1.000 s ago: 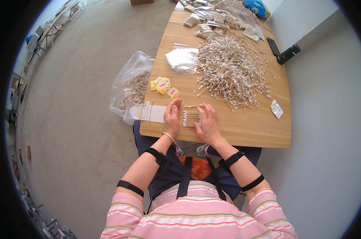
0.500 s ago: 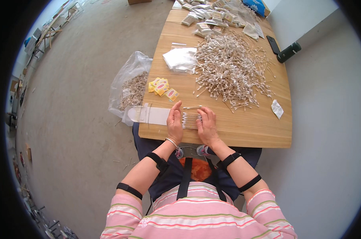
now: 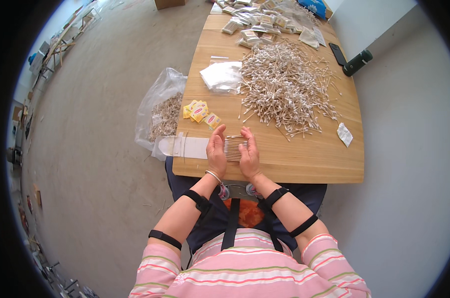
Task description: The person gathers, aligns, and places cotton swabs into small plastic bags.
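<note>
A row of cotton swabs (image 3: 232, 150) lies flat on the wooden table near its front edge, the sticks side by side between my two hands. My left hand (image 3: 216, 153) stands on its edge at the row's left end, fingers stretched out. At the other end, my right hand (image 3: 250, 155) is upright too, its fingers extended and its thumb over the swabs' right ends. One or two swabs (image 3: 233, 136) lie at the far side of the row, by the fingertips. Left of my left hand lies a white strip (image 3: 195, 148) with a rounded clear end.
A big pile of loose cotton swabs (image 3: 289, 87) spreads beyond my hands. Yellow cards (image 3: 199, 111) and clear bags (image 3: 221, 75) lie left of it. Packed bags (image 3: 255, 22), a phone (image 3: 337, 53) and a dark bottle (image 3: 358, 63) are farther back. A plastic sack (image 3: 160, 111) stands beside the table.
My right hand has moved left and turned from lying over the swabs' right ends to standing upright against them. The left hand has stayed nearly in place.
</note>
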`<state>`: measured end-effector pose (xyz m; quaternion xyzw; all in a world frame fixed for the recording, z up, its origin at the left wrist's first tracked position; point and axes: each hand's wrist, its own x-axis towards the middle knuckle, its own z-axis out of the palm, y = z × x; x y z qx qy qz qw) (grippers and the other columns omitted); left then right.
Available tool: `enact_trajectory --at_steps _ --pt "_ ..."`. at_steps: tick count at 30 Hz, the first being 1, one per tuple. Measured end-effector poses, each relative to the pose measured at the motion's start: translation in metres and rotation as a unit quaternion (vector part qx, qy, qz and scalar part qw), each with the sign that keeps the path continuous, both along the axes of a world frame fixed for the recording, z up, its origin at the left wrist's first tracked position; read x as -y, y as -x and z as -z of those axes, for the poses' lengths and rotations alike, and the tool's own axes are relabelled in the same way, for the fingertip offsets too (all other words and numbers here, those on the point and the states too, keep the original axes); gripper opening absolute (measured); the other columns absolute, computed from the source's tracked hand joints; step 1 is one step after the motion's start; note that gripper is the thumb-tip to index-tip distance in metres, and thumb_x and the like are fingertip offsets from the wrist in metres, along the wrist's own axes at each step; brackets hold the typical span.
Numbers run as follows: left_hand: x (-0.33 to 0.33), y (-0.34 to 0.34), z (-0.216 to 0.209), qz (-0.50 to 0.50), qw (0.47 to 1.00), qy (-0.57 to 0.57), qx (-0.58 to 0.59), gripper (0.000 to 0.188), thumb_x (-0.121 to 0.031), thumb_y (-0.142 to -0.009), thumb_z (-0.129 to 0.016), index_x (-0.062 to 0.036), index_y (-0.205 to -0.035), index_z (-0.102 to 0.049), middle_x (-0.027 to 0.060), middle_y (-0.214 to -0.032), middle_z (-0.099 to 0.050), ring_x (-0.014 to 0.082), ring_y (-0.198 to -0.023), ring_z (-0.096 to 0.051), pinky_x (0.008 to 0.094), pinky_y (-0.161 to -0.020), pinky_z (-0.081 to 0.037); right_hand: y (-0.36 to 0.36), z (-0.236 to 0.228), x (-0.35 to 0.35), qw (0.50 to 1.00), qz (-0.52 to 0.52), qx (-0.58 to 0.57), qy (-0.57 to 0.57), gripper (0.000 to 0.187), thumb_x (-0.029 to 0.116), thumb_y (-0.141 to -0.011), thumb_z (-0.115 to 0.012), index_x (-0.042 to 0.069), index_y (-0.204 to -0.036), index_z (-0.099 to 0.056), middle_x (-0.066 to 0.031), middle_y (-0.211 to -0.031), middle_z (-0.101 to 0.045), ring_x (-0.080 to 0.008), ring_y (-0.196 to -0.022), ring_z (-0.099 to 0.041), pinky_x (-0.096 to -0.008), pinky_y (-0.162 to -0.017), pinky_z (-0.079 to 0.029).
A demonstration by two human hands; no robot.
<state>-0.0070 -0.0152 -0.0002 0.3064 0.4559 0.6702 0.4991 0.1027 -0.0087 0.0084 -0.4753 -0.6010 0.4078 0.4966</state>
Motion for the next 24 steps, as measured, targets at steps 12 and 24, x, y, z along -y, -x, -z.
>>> enact_trajectory --at_steps 12,24 --pt "0.006 0.003 -0.002 0.0 1.0 0.008 0.019 0.044 -0.03 -0.101 -0.035 0.0021 -0.129 -0.046 0.0123 -0.131 -0.049 0.0196 -0.124 -0.044 0.0311 -0.106 -0.031 -0.013 -0.004 -0.002 0.998 0.054 -0.004 0.022 0.028 0.011 -0.09 -0.045 -0.002 -0.114 -0.05 -0.0221 -0.129 -0.046 -0.036 -0.122 -0.042 -0.0401 -0.104 -0.032" --pt "0.006 0.007 0.004 0.019 0.999 -0.017 -0.038 0.043 -0.03 -0.101 -0.037 0.0029 -0.127 -0.047 0.0121 -0.127 -0.052 0.019 -0.12 -0.046 0.0302 -0.104 -0.033 -0.02 -0.011 -0.025 0.942 -0.02 0.32 -0.105 0.021 0.01 -0.079 -0.054 0.013 -0.099 -0.062 -0.0016 -0.103 -0.061 -0.0241 -0.103 -0.048 -0.0392 -0.09 -0.033"
